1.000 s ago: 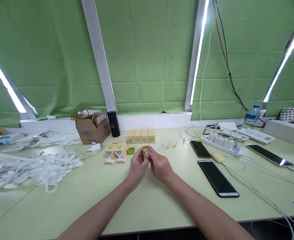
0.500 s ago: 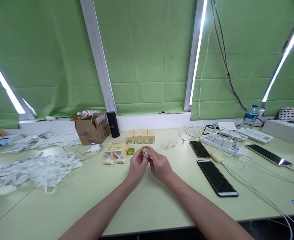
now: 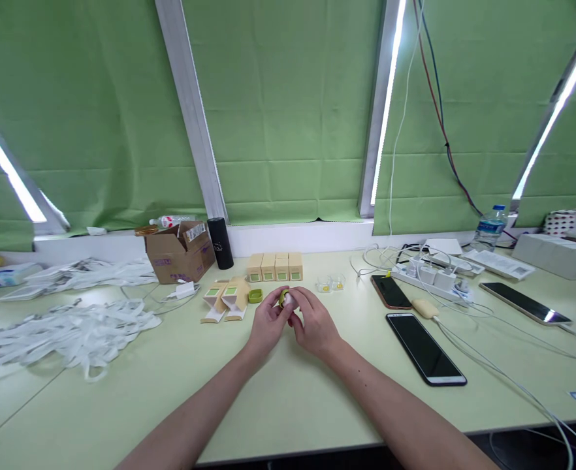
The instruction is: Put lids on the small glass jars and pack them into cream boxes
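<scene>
My left hand and my right hand meet over the middle of the table, fingers closed around a small green cover with something white and rounded at it. Fingers hide most of both, so I cannot tell whether the white part sits inside. Left of my hands lies a small square green shell, its hollow side up. Beside it are two opened card boxes with their flaps out. Several closed card boxes stand in a row behind. Two clear little containers with yellow spots are at the right.
A tangle of white straps spreads over the left side. A brown carton and a black cylinder stand at the back. Phones, a power strip and loose cables occupy the right.
The green cover has turned slightly between my fingers, so its rim and the white part show more. Both hands stay in nearly the same place. The view has shifted slightly.
</scene>
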The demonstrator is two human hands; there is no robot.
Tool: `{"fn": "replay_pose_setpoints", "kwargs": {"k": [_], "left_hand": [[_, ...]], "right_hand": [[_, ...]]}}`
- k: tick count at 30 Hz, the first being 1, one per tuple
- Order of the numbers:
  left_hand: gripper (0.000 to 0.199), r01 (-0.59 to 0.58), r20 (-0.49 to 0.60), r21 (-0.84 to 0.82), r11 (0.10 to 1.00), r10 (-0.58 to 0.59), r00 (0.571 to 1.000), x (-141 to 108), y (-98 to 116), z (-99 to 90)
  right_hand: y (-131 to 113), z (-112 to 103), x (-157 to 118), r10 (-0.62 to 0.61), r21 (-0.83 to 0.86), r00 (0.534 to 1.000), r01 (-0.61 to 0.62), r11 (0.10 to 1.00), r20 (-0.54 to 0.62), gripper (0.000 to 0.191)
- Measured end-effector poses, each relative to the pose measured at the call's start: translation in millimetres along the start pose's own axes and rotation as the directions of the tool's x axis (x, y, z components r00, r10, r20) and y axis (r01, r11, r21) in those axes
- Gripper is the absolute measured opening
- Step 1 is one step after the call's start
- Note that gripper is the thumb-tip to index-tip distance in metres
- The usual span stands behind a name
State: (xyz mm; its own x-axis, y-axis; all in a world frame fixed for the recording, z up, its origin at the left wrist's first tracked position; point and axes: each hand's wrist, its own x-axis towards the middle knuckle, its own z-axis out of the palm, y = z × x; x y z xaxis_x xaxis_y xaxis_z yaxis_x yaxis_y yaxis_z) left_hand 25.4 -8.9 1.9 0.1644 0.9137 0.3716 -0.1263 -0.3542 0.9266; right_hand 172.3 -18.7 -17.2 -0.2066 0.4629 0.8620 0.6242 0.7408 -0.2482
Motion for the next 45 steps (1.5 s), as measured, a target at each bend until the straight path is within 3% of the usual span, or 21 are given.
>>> {"fn": "replay_pose_setpoints", "kwargs": {"k": [8, 17, 32, 45], "left_hand": [[0.063, 0.028, 0.024, 0.033, 0.999, -0.029, 0.999, -1, -2, -1.5], [0.060, -0.012, 0.020, 0.053, 0.999, 0.011, 1.000, -1, 0, -1.0], [0.056, -0.009, 0.000, 0.057, 0.998, 0.009, 1.000, -1, 3, 1.0], [0.056, -0.020, -0.022, 0.072, 0.997, 0.022, 1.000, -2, 3, 0.4]], "right_hand": [[-3, -3, 1, 0.070, -0.070, 0.998, -0.069, 0.995, 0.010, 0.048], [0, 0, 0, 0.041, -0.045, 0.999, -0.041, 0.998, -0.015, 0.044], [4, 6, -3, -0.057, -0.096, 0.997, 0.052, 0.994, -0.046, 0.062], [4, 7, -4, -0.031, -0.070, 1.000, 0.031, 0.997, -0.001, 0.067]]}}
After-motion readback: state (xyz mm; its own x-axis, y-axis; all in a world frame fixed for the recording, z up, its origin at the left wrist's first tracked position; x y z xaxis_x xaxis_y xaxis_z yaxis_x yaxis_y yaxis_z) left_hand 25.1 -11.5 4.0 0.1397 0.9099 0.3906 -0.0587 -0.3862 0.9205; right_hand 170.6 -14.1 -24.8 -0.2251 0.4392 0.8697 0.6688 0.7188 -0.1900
